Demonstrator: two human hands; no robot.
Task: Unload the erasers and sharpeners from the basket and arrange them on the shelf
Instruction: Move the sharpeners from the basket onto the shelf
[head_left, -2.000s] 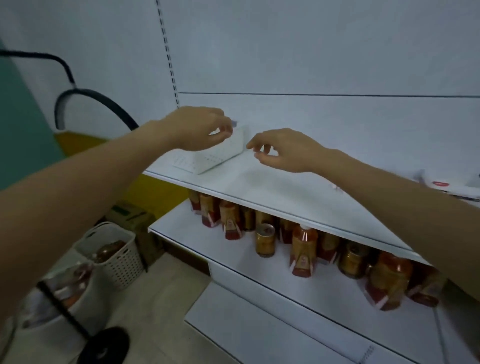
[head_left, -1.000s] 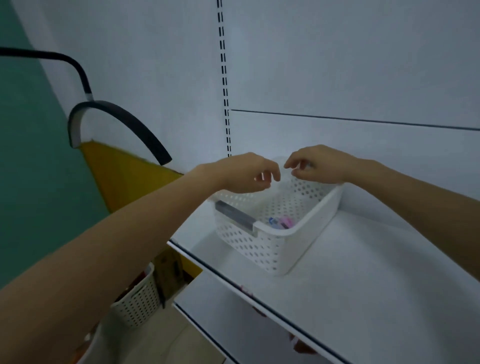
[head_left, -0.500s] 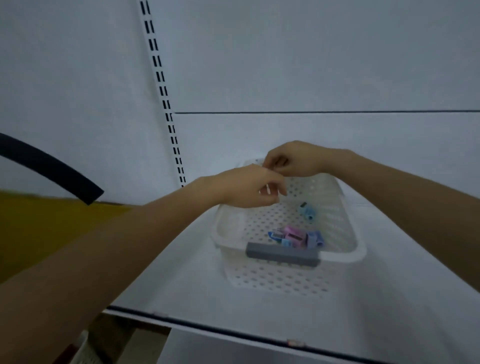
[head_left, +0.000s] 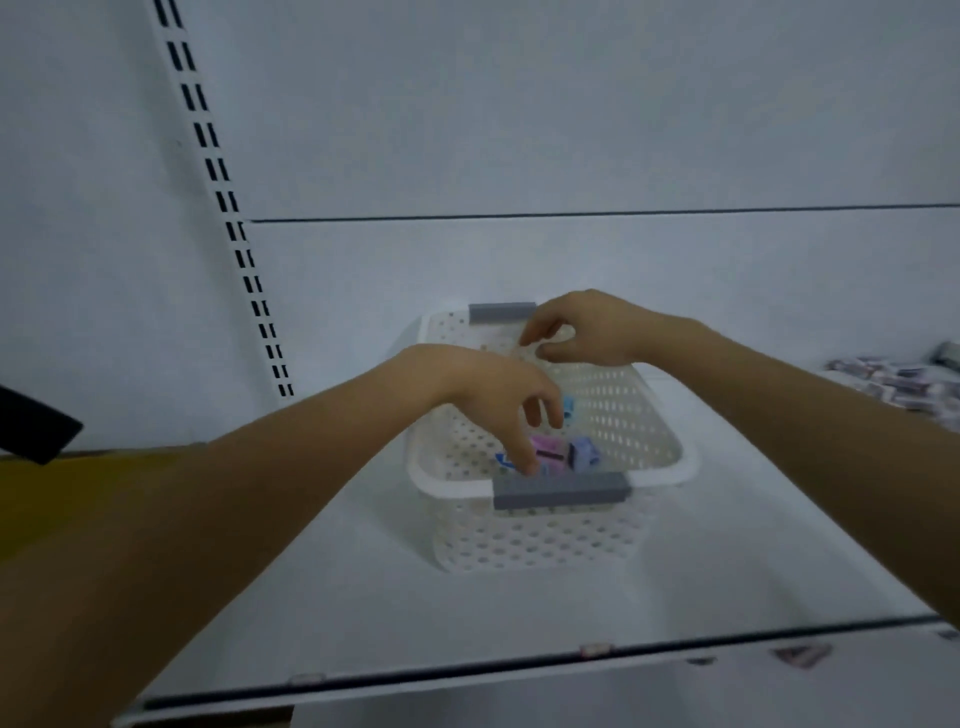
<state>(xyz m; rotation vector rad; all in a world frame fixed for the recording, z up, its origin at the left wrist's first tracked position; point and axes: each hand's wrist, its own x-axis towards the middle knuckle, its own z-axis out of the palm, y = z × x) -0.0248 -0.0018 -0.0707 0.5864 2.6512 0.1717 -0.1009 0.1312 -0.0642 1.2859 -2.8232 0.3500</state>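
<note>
Left hand (head_left: 488, 395) now dips into basket (head_left: 675, 467), fingers spread over sharpeners (head_left: 545, 449) at its 6 o'clock end; right hand (head_left: 587, 327) curls at 12 o'clock rim, grip unclear; unloading likely begins.

A white shelf (head_left: 363, 597) fills the lower half of the frame, its front edge a dark strip (head_left: 467, 670) along the bottom. A white perforated basket (head_left: 535, 540) stands on it at centre, towards the back. At the frame's right edge lies a blurred pile of small packets (head_left: 893, 382), well apart from the basket.
</note>
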